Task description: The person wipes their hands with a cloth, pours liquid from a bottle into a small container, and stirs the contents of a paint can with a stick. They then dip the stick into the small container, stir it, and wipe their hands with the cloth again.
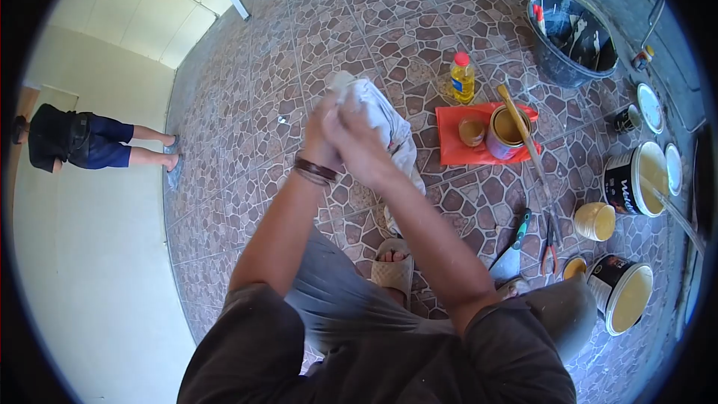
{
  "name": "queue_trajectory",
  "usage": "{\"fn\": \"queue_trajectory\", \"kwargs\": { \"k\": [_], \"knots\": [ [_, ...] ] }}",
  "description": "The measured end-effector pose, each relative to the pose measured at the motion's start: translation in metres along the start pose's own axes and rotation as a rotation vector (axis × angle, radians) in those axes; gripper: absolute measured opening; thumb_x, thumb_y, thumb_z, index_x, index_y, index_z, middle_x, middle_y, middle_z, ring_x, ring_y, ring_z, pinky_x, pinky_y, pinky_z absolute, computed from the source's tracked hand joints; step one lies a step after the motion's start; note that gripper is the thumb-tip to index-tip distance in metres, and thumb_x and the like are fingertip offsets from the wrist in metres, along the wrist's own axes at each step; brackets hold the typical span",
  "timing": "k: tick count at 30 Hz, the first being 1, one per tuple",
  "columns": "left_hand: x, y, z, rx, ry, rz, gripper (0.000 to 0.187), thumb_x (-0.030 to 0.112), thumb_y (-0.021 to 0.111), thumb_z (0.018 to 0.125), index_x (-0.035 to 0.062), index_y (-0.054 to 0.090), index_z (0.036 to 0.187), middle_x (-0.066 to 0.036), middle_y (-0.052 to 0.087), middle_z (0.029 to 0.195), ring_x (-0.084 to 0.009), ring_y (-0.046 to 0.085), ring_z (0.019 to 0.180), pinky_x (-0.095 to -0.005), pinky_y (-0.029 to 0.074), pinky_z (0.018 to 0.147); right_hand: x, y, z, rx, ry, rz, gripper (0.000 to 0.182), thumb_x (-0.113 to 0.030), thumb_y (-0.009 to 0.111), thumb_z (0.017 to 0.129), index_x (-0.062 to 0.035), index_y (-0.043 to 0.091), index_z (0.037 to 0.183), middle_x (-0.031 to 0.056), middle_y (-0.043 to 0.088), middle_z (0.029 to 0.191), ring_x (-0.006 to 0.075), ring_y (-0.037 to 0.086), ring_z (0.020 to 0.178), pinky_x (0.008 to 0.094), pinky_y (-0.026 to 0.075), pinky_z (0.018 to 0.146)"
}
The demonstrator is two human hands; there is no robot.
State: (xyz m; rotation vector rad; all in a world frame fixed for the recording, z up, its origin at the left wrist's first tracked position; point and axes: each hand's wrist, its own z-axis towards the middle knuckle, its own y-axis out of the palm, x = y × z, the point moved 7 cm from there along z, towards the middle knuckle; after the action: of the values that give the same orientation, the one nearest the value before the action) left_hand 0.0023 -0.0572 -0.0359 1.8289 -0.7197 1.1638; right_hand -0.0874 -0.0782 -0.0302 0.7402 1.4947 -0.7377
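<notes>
Rag [381,108] trailed just right of the pressed-together left hand [323,131] and right hand [359,138], its long axis slanting back toward a sandal [392,275], right hand nearer, exact grip blurred.

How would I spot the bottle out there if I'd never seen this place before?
On the patterned tile floor, find the bright red sheet under the open can with a brush across it. The bottle stands at the sheet's far edge. Unlike the open can, it is slim and see-through, with yellow liquid inside and a red cap.
</notes>
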Motion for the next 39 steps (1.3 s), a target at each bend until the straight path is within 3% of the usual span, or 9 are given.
{"fn": "queue_trajectory", "kwargs": {
  "k": [3,4,6,12,18,25,27,32,39],
  "knots": [
    [0.055,0.004,-0.004,-0.169,0.132,0.09,0.044,0.03,0.04,0.096,0.0009,0.045,0.128,-0.011,0.056,0.124,-0.0236,0.055,0.114,-0.0368,0.042,0.1,-0.036,-0.003,-0.02,-0.252,-0.253,0.371,0.085,-0.066,0.023,0.094,0.0025,0.031,0.143,0.0179,0.039,0.144,0.0274,0.032,0.136,0.0353,0.015,0.114],
    [0.064,0.006,-0.008,-0.163,0.139,0.091,0.044,0.03,0.04,0.096,0.0009,0.045,0.128,-0.011,0.056,0.124,-0.0236,0.055,0.114,-0.0368,0.042,0.1,-0.016,-0.004,-0.006,-0.243,0.036,0.947,0.094,-0.073,0.021,0.089,0.0043,0.031,0.142,0.016,0.035,0.148,0.0301,0.033,0.136,0.0398,0.018,0.114],
    [0.077,0.005,-0.015,-0.113,0.179,-0.068,0.045,0.03,0.04,0.094,-0.0007,0.045,0.128,-0.012,0.058,0.121,-0.0244,0.054,0.114,-0.0381,0.04,0.101,-0.031,-0.027,-0.01,-0.491,-0.045,1.353,0.102,-0.078,0.018,0.085,0.0063,0.032,0.141,0.0184,0.032,0.149,0.0346,0.037,0.133,0.0456,0.024,0.111],
    [0.093,-0.013,-0.026,-0.099,0.15,0.072,0.046,0.014,0.039,0.089,-0.0025,0.041,0.132,-0.015,0.056,0.124,-0.0262,0.057,0.113,-0.0421,0.046,0.098,-0.027,-0.034,-0.013,-0.619,0.043,1.658,0.108,-0.083,0.012,0.08,0.0014,0.029,0.144,0.021,0.041,0.143,0.0334,0.059,0.1,0.042,0.044,0.089],
    [0.084,-0.004,-0.033,-0.124,0.131,0.178,0.045,-0.006,0.05,0.085,0.0026,0.051,0.129,-0.011,0.061,0.119,-0.0213,0.061,0.108,-0.0347,0.051,0.092,-0.023,-0.023,-0.013,-0.957,-0.231,1.748,0.102,-0.08,0.014,0.083,-0.001,0.023,0.147,0.0146,0.066,0.094,0.0172,0.05,0.059,0.0323,0.04,0.058],
    [0.062,0.005,-0.03,-0.121,0.135,0.313,0.032,0.003,0.06,0.088,0.0056,0.061,0.12,-0.004,0.066,0.106,-0.0136,0.064,0.093,-0.0252,0.053,0.078,-0.035,-0.008,-0.025,-1.02,-0.178,1.857,0.094,-0.076,0.014,0.087,-0.0076,0.01,0.15,0.009,0.059,0.073,0.0115,0.04,0.042,0.0283,0.032,0.043],
    [0.06,0.008,-0.026,-0.043,0.238,0.524,0.026,0.009,0.058,0.092,0.0049,0.062,0.117,0.0,0.065,0.099,-0.0071,0.058,0.085,-0.0225,0.048,0.072,-0.022,0.013,-0.021,-0.703,0.042,1.542,0.097,-0.079,0.016,0.085,-0.0069,0.01,0.15,0.0101,0.06,0.072,0.0116,0.043,0.038,0.0278,0.035,0.038],
    [0.061,-0.021,-0.021,0.103,0.272,0.47,0.022,0.011,0.051,0.095,0.0037,0.063,0.112,-0.001,0.065,0.096,-0.0069,0.058,0.081,-0.0231,0.047,0.068,-0.018,0.045,-0.038,-0.822,0.18,0.754,0.096,-0.075,0.028,0.087,-0.0002,0.017,0.147,0.012,0.061,0.072,0.0135,0.052,0.047,0.0237,0.039,0.037],
    [0.073,-0.052,-0.023,0.353,0.132,0.51,0.025,0.021,0.05,0.095,0.0004,0.063,0.099,-0.005,0.064,0.083,-0.0122,0.059,0.07,-0.0279,0.047,0.06,-0.035,0.042,-0.028,-0.316,-0.381,0.011,0.082,-0.053,0.053,0.09,0.0055,0.026,0.142,0.0107,0.06,0.073,0.0132,0.058,0.055,0.0246,0.044,0.041]
  ]
}}
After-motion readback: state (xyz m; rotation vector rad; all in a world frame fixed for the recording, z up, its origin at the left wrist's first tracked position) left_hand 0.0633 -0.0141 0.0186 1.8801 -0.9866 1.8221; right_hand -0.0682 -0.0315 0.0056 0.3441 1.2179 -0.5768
